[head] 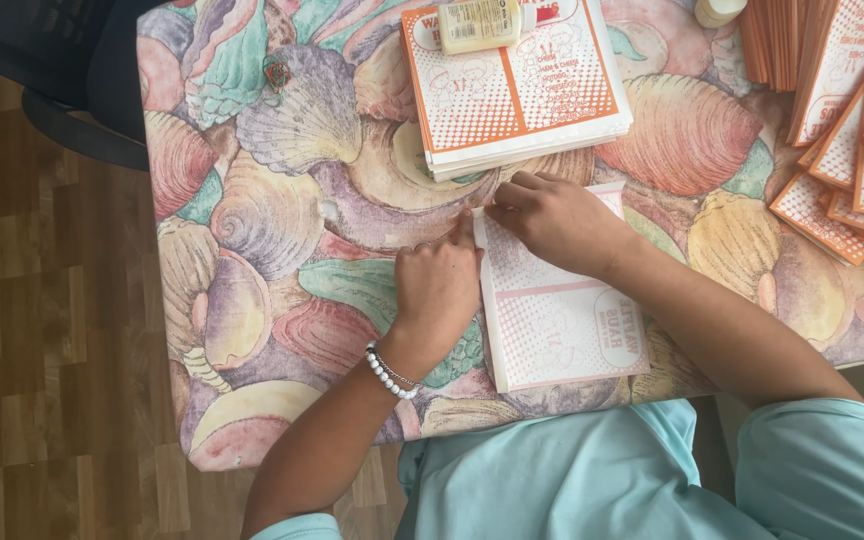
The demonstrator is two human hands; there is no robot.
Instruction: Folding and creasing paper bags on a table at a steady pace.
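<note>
The left hand [439, 283] lay knuckles-up on the left edge of a pale pink-printed paper bag [562, 320], its forefinger stretched toward twelve o'clock along that edge; its grip was loosely curled and pressing down, closed around nothing that could be seen. A white bead bracelet [390, 372] circled that wrist. The right hand [552, 222] rested at one o'clock from the left, fingers bent and flat on the bag's top end, the fingertips seeming to pinch or press the paper at the upper left corner, though the view was too coarse to tell which. The two hands sat just beside each other, almost touching.

The bag lay flat near the counter's [282, 230] near edge, at the middle of the view, on a cloth printed with large seashells. At twelve o'clock from the hands sat a stack [517, 100] of orange-printed bags, with a cream bottle [479, 24] lying on top of it. At two o'clock, well apart, more orange bags [852, 160] lay fanned and stood on edge. The person wore light blue sleeves [822, 460]. Wood floor [52, 350] showed at nine o'clock.
</note>
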